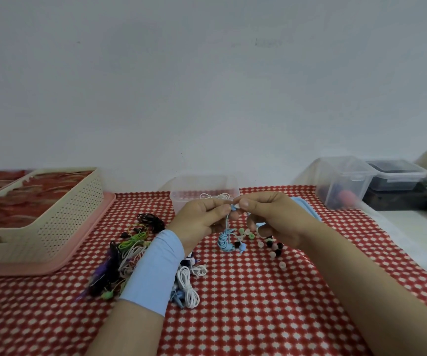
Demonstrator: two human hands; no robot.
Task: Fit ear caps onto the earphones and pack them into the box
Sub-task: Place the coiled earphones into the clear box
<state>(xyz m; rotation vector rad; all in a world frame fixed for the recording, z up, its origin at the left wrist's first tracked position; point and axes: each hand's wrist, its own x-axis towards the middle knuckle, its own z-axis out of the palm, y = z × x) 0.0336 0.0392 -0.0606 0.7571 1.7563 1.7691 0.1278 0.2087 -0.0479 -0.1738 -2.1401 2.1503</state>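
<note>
One wide surface (245,304) under a red cloth with white dots carries everything. At its left a beige perforated basket (53,222) sits inside a pink tray (79,253). At the far right stands a clear bin (343,183) beside a dark lidded container (397,176). Against the wall in the middle is the clear box (204,191), open, with a coil of white cable inside. A light blue lid (307,206) lies just behind the right wrist. A tangle of earphones (130,258) in green, black, white and purple lies under and around the left forearm, which wears a pale blue sleeve (156,268). Both hands are raised in front of the box: the left hand (199,217) pinches the bud of a blue earphone (226,235), whose bundled cable hangs to the cloth, and the right hand (276,217) pinches a pale ear cap (238,206) right against that bud. Loose ear caps (271,246) in white, black and green are scattered on the cloth beneath the right hand.
</note>
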